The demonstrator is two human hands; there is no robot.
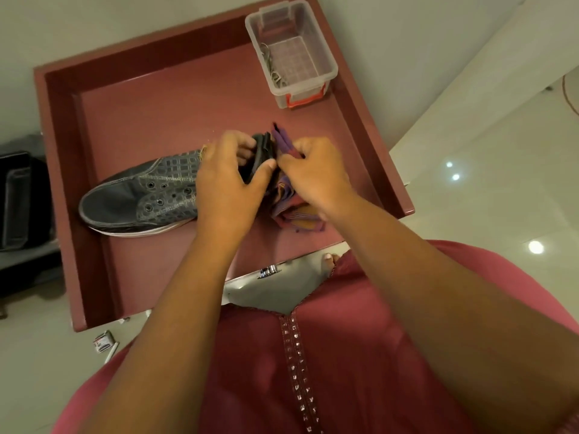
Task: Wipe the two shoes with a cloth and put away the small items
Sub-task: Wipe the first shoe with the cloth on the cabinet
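One grey patterned shoe [150, 189] lies on its side on the reddish tray-top table [141, 114], toe to the left. My left hand [228, 183] grips a dark part at its heel end [261, 148]; I cannot tell whether this is the heel itself. My right hand [316, 173] pinches a purple and orange cloth [291, 211] against that dark part, and the rest of the cloth is bunched on the table under my wrist. I see no second shoe.
A clear plastic box [327, 70] with a red latch stands at the table's far right corner, with small metal items [272, 70] along its left side. Raised rims [62, 151] border the table. A black object [18, 198] sits left of it, and a small packet [103, 341] lies on the floor.
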